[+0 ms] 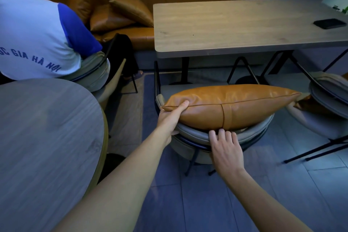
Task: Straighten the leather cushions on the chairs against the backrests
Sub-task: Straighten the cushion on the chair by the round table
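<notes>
A tan leather cushion point(244, 103) lies lengthwise along the top of a grey chair's curved backrest point(194, 134), seen from behind the chair. My left hand point(170, 117) grips the cushion's left corner, thumb on top. My right hand point(225, 147) rests flat on the backrest rim, its fingertips touching the cushion's lower edge near a leather strap. On the grey chair to the right point(327, 98) a second tan cushion point(307, 104) is partly visible.
A rectangular wooden table point(235, 28) stands just beyond the chair, with a black phone point(329, 23) on it. A round table point(47, 137) is at my left. A person in a white and blue shirt point(37, 39) sits at far left. Several tan cushions point(122, 11) lie on a bench behind.
</notes>
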### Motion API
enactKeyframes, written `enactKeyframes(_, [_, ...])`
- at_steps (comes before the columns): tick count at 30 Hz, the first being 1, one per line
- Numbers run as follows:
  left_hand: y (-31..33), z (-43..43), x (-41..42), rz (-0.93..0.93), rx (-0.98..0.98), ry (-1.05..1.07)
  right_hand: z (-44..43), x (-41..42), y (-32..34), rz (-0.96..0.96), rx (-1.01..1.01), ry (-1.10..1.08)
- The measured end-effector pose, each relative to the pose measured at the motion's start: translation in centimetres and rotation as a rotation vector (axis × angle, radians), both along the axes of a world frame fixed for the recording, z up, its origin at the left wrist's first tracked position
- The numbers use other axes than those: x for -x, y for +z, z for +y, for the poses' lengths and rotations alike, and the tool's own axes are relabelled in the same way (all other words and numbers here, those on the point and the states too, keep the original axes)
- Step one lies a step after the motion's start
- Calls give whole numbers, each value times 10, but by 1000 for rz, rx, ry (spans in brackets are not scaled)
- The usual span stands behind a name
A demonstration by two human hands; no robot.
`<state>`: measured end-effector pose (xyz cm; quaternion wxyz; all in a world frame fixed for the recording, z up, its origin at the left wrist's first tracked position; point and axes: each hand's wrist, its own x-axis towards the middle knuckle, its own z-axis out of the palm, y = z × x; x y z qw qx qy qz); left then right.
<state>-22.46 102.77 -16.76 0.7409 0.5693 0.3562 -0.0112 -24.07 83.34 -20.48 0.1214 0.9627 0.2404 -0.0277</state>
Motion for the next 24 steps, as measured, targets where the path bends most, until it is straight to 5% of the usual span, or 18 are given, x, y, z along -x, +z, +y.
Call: enactKeyframes(24, [-2, -10, 2, 12, 44, -31, -17, -5, 9, -38, 80, 65])
